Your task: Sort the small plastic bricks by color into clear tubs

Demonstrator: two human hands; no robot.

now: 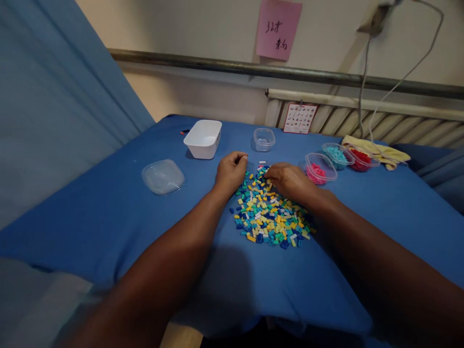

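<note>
A loose heap of small building bricks (271, 215) in yellow, blue, teal, green and white lies on the blue cloth. My left hand (232, 170) is at the heap's far left edge, fingers curled and thumb against the forefinger; anything inside them is hidden. At the heap's far side, my right hand (288, 180) reaches down with its fingertips together among the bricks. Whether a brick is between those fingertips I cannot make out. A white brick (262, 162) lies just beyond the heap, between the two hands.
Behind the heap stand a white tub (203, 137) and a clear container (264, 140). Stacked clear lids (163, 177) lie left. Containers of pink bricks (316, 173), light-blue bricks (337, 154) and red bricks (360, 159) stand right, near a yellow cloth (384, 151). A white cable (406, 72) hangs behind.
</note>
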